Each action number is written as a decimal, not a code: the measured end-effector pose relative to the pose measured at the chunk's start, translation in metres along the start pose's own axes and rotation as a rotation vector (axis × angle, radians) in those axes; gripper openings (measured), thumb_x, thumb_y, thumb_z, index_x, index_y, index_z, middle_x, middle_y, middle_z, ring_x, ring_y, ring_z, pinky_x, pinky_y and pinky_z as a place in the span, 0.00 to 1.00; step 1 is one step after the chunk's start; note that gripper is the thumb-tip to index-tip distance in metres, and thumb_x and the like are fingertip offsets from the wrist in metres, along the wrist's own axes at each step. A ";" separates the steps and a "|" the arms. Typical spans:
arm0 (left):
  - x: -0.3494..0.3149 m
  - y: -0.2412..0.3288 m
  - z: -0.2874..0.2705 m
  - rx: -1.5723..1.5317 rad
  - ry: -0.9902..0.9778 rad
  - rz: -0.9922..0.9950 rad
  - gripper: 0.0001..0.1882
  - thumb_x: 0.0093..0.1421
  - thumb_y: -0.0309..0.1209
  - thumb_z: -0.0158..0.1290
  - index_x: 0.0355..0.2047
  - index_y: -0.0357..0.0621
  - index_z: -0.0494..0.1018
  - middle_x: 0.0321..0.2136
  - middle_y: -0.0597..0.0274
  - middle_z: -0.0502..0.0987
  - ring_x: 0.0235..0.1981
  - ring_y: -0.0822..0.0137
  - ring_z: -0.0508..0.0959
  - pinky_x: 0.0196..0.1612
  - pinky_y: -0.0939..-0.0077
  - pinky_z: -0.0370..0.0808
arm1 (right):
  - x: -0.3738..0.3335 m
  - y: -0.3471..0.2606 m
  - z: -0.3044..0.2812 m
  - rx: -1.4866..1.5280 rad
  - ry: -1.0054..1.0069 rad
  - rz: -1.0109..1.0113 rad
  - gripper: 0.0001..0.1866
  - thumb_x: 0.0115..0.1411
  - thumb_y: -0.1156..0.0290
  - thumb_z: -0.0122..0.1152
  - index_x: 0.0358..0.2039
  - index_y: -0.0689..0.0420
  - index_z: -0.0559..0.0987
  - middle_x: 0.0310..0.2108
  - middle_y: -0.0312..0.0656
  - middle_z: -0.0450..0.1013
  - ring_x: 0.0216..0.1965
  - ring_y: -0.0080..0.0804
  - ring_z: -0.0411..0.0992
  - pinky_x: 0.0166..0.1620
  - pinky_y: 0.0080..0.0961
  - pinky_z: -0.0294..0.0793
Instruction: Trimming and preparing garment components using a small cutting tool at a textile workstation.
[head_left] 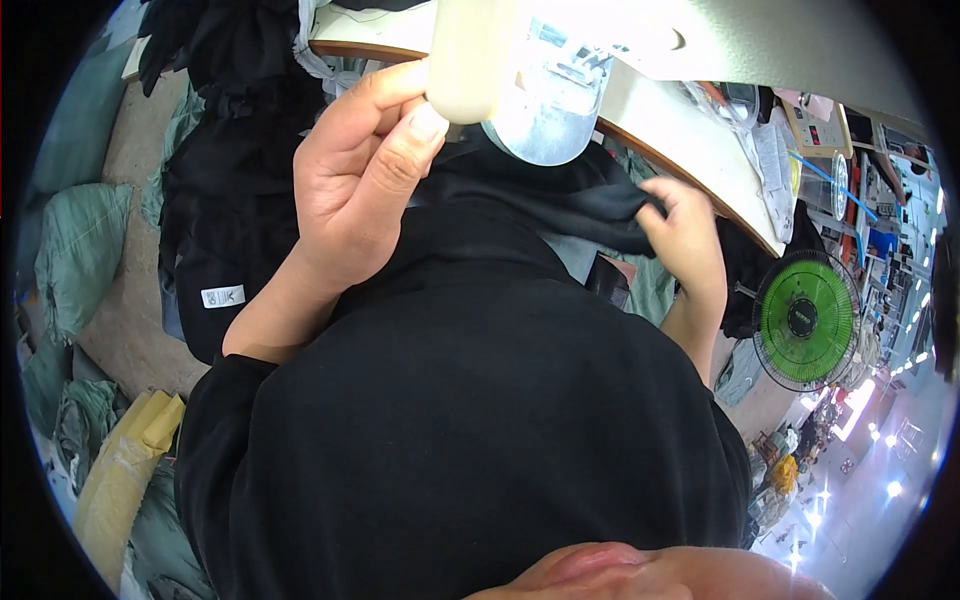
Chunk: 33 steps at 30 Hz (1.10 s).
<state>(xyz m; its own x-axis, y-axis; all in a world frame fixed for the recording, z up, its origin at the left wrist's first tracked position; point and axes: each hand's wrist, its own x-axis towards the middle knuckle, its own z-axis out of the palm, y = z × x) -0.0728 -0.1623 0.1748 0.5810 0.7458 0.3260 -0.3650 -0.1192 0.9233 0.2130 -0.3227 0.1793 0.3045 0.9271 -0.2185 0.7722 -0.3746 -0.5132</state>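
Note:
At the white rounded end (pixel 465 60) of what looks like a sewing machine, my left hand (pixel 350 180) is raised, thumb and fingers closed together. What lies between those fingertips is hidden behind the machine. Beside that end is a rounded metal plate (pixel 555 140), brightly lit. My right hand (pixel 688 235), to the right and lower, pinches an edge of black cloth (pixel 590 200). The cloth stretches across under the machine toward my left hand and over my lap.
A white tabletop (pixel 690 150) with a brown edge runs behind the machine. A green fan (pixel 805 315) stands at the right. Black garments (pixel 225 190) hang at the left, near green sacks (pixel 85 250) and a yellow wrapped roll (pixel 125 480). A control box (pixel 820 130) sits at upper right.

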 end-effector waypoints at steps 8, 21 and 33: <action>0.001 0.003 0.011 0.278 -0.231 -0.014 0.17 0.68 0.23 0.50 0.56 0.32 0.71 0.40 0.62 0.77 0.30 0.82 0.69 0.34 0.88 0.66 | -0.004 -0.054 -0.014 1.207 -0.282 -0.092 0.08 0.58 0.75 0.69 0.33 0.66 0.80 0.29 0.34 0.77 0.31 0.18 0.73 0.36 0.17 0.71; 0.007 0.003 0.020 0.492 -0.109 0.310 0.21 0.57 0.23 0.61 0.52 0.35 0.76 0.31 0.59 0.78 0.25 0.72 0.72 0.30 0.80 0.70 | 0.017 -0.117 0.022 1.358 0.174 -0.071 0.08 0.67 0.73 0.60 0.41 0.64 0.81 0.33 0.34 0.79 0.32 0.13 0.73 0.36 0.11 0.71; 0.009 0.009 0.017 0.570 -0.149 0.202 0.22 0.58 0.22 0.62 0.53 0.31 0.74 0.38 0.59 0.80 0.31 0.77 0.75 0.36 0.86 0.70 | 0.020 -0.118 0.026 1.270 0.134 -0.086 0.08 0.68 0.72 0.59 0.43 0.63 0.81 0.32 0.29 0.78 0.31 0.09 0.70 0.35 0.09 0.68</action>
<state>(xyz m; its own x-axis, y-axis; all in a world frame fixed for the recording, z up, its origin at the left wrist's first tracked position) -0.0582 -0.1676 0.1893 0.6513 0.5773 0.4924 -0.0562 -0.6104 0.7901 0.1133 -0.2601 0.2139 0.3908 0.9151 -0.0988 -0.2579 0.0058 -0.9662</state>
